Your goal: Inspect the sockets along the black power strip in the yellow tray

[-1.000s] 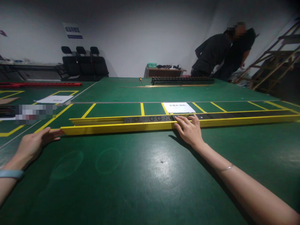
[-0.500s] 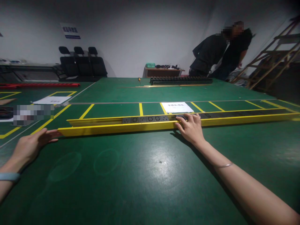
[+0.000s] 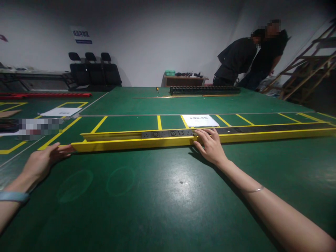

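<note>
A long yellow channel (image 3: 136, 143) lies across the green table in front of me, with a row of black socket modules (image 3: 172, 133) inside it. My left hand (image 3: 44, 159) is at the channel's left end, its stretched fingers touching the end edge. Midway along, my right hand (image 3: 211, 145) rests over the channel with fingers apart and the thumb by the front wall. Its fingertips are at the right end of the row of sockets; what they touch inside is partly hidden. Further right, a dark strip (image 3: 265, 129) fills the channel.
Behind the channel lies a white paper sign (image 3: 201, 120) among yellow tape lines. Black rails (image 3: 204, 90) and a screwdriver-like tool (image 3: 157, 90) sit at the far edge. Red rails (image 3: 52, 95) lie at left. Two people (image 3: 252, 56) lean over beside a wooden ladder (image 3: 307, 63).
The yellow channel and its sockets have shifted slightly right, my left hand moving along with the end. My right hand has moved a little left along the channel, closer to the sockets.
</note>
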Tool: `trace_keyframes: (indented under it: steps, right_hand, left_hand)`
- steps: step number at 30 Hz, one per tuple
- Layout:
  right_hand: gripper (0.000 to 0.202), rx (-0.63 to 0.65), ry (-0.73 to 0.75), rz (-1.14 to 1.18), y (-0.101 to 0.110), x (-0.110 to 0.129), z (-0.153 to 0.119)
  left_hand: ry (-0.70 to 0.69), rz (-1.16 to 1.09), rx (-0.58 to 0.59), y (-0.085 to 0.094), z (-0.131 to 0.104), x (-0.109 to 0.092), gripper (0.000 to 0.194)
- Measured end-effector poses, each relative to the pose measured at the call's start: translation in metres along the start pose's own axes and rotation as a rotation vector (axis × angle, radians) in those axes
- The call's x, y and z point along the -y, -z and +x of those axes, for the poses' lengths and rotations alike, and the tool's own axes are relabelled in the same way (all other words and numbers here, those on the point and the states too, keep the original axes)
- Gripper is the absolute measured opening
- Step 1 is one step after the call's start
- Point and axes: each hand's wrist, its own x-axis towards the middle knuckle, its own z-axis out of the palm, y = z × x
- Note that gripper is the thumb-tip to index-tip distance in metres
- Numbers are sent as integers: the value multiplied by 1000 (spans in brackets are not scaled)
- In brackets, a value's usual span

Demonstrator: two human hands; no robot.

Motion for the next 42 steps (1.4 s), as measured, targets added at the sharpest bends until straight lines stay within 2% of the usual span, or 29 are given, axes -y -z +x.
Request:
trace_keyframes:
  steps: [4,11,16,24,32,36,42]
  right_hand:
    - [55,54,46,23,1,3,0]
    - [56,84,-33,-32,-1,-3,-1]
    - [53,82,-46,-65,0,-3,-1]
    - [49,51,-50,-56,-3,-7,-2]
    - [40,4,-62,-120,-1,-15,-2]
    - [41,-8,-77,-113,-1,-18,-5]
    - [41,51,-62,-47,-5,-18,-10]
  left_hand:
    - [0,55,99,-9,4,7,36]
    - [10,50,181,-12,7,12,43]
    - [72,3,192,-9,5,10,44]
    - [56,20,202,-10,6,10,47]
    - [105,6,168,-14,-1,4,40]
    - [75,6,187,-15,0,5,40]
    - [32,34,194,-12,5,9,42]
